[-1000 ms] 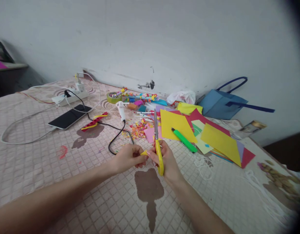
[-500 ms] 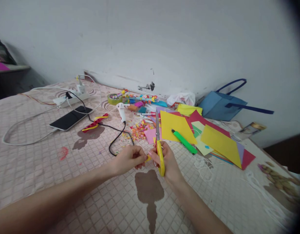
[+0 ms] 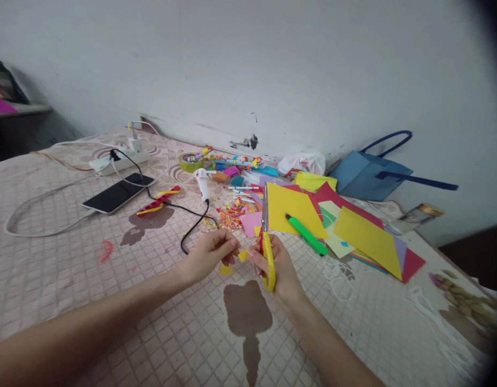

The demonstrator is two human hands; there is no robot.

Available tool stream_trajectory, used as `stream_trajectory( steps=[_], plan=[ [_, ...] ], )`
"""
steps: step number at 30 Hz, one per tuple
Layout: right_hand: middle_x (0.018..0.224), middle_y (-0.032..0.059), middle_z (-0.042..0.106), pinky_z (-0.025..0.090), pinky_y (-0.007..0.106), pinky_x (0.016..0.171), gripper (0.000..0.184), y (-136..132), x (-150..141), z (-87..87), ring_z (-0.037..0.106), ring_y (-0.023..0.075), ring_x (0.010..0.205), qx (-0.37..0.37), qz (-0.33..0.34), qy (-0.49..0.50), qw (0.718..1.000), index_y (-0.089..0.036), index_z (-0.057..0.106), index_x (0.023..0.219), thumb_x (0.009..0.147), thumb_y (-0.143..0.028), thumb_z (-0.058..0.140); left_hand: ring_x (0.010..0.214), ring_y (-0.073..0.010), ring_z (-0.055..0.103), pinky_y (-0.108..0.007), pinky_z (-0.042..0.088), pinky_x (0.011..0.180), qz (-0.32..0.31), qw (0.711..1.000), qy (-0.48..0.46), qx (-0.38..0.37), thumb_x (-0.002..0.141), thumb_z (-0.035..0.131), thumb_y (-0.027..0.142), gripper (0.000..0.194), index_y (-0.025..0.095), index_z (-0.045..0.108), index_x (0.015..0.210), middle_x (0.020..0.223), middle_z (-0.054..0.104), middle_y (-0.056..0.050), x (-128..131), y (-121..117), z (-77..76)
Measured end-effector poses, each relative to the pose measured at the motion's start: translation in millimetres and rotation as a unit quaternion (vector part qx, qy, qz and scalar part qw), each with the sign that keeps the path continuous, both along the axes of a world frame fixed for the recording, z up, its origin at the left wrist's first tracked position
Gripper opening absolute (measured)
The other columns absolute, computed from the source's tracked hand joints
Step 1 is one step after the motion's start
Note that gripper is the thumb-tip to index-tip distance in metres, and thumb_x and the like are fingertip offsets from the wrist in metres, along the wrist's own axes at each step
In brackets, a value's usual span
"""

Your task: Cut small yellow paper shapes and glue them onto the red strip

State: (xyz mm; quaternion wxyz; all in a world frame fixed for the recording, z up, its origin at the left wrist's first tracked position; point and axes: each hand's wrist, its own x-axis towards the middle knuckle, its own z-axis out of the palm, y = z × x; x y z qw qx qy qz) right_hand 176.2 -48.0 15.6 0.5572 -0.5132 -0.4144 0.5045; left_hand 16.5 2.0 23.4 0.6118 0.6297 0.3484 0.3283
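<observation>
A pair of yellow-handled scissors [image 3: 267, 252] is gripped in my right hand [image 3: 283, 271], blades pointing up and away and seemingly together. Between the fingertips of both hands is a small piece of yellow paper [image 3: 243, 255]. The fingers of my left hand [image 3: 210, 255] are pinched at its left edge, while my right thumb and fingertips meet its right side. Another small yellow paper piece [image 3: 226, 270] shows just below my left fingers; whether it lies on the cloth or hangs above it, I cannot tell.
Beyond my hands lie paper scraps [image 3: 232, 215], a white glue gun [image 3: 202, 185] with a black cord, and yellow sheets [image 3: 295, 209] under a green cutter [image 3: 307, 235]. A phone [image 3: 118, 193] and power strip [image 3: 119, 161] are left; a blue bag [image 3: 367, 174] stands right.
My left hand has drawn slightly left and up, away from my right. A second yellow paper piece now shows below my left fingers. The scissors have tilted a little to the right.
</observation>
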Motion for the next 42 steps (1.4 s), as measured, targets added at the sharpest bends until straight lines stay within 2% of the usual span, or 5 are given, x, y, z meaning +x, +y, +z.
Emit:
stream_trajectory(
  steps=[5, 9, 17, 35, 42],
  plan=[
    [0.066, -0.0081, 0.051, 0.035, 0.014, 0.038, 0.035, 0, -1, -1.1, 0.042, 0.0038, 0.044, -0.015, 0.008, 0.005, 1.0, -0.022, 0.045, 0.084, 0.066, -0.029, 0.075, 0.042, -0.0073, 0.039, -0.019, 0.03, 0.04, 0.057, 0.994, 0.074, 0.049, 0.087, 0.035, 0.051, 0.045, 0.016, 0.048, 0.061, 0.047, 0.044, 0.004, -4, -1, 7.2],
    [0.066, -0.0082, 0.05, 0.035, 0.013, 0.037, 0.034, -1, -3, -2.1, 0.043, 0.0036, 0.044, -0.014, 0.012, 0.011, 1.0, -0.022, 0.045, 0.083, 0.066, -0.028, 0.075, 0.054, -0.0093, 0.048, -0.019, 0.036, 0.048, -0.007, 0.99, 0.087, 0.108, 0.081, 0.052, 0.045, 0.031, 0.015, 0.053, 0.073, 0.062, 0.055, 0.001, -2, -6, 2.3],
    [0.066, -0.008, 0.05, 0.035, 0.014, 0.037, 0.029, 0, 1, -3.7, 0.041, 0.0035, 0.044, 0.009, -0.008, 0.008, 1.0, -0.022, 0.046, 0.083, 0.07, -0.029, 0.072, 0.049, -0.0078, 0.048, -0.019, 0.036, 0.046, -0.054, 0.998, 0.031, -0.01, 0.08, 0.054, 0.041, 0.03, 0.015, 0.047, 0.068, 0.055, 0.052, 0.003, 0, -4, -7.3],
    [0.065, -0.0067, 0.053, 0.034, 0.015, 0.035, 0.034, 6, 7, -3.0, 0.04, 0.0043, 0.041, -0.007, -0.038, 0.009, 0.999, -0.021, 0.047, 0.081, 0.062, -0.028, 0.074, 0.048, -0.0068, 0.048, -0.018, 0.037, 0.047, 0.015, 1.0, 0.016, -0.022, 0.076, 0.058, 0.04, 0.028, 0.014, 0.049, 0.069, 0.057, 0.056, 0.002, -8, 15, 3.2],
    [0.058, -0.0088, 0.044, 0.028, 0.015, 0.034, 0.031, 5, 8, -1.5, 0.035, 0.004, 0.039, 0.006, -0.035, 0.017, 0.999, -0.022, 0.045, 0.078, 0.067, -0.029, 0.072, 0.045, -0.0069, 0.048, -0.017, 0.035, 0.043, 0.009, 0.999, 0.035, -0.005, 0.075, 0.058, 0.04, 0.028, 0.015, 0.048, 0.066, 0.054, 0.056, 0.001, -12, 25, 1.3]
  ],
)
